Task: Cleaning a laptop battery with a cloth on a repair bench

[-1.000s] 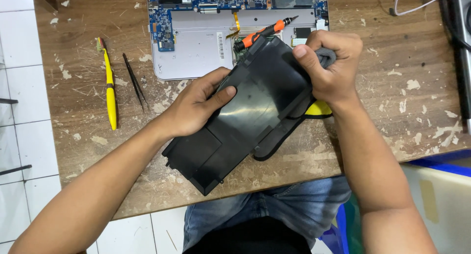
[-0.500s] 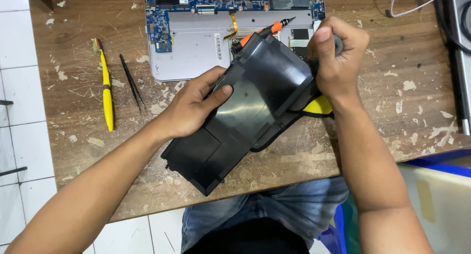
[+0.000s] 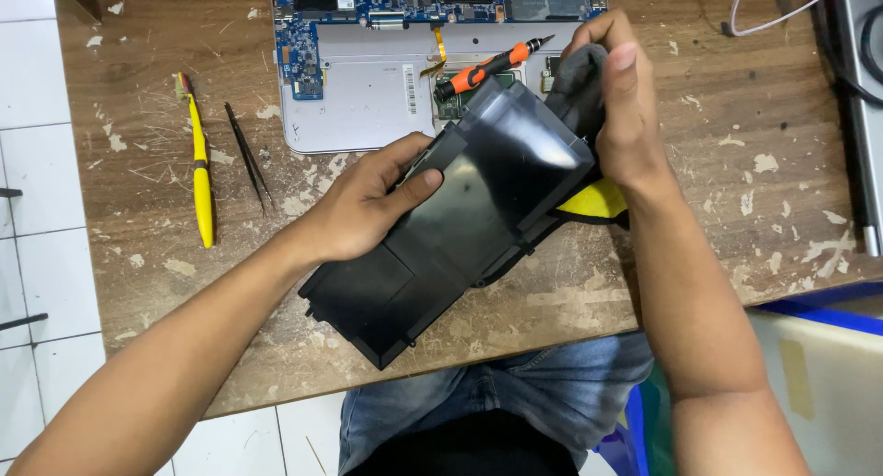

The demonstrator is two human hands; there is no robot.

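A long black laptop battery (image 3: 460, 228) lies tilted across the wooden table (image 3: 727, 209), its lower end past the front edge. My left hand (image 3: 363, 205) grips its middle, thumb on top. My right hand (image 3: 621, 108) presses a grey cloth (image 3: 575, 80) against the battery's upper right end. Behind them lies an opened laptop (image 3: 368, 80) with blue circuit boards showing. An orange and black screwdriver (image 3: 483, 69) rests on it, just above the battery.
A yellow tool (image 3: 198, 172) and black tweezers (image 3: 248, 159) lie on the left of the table. Something yellow (image 3: 593, 200) shows under my right wrist. Cables (image 3: 782, 11) and a grey device (image 3: 860, 117) sit at the right edge. My denim-clad legs (image 3: 515, 393) are below.
My right hand has shifted up along the battery's upper end with the grey cloth. The left hand keeps its grip on the battery.
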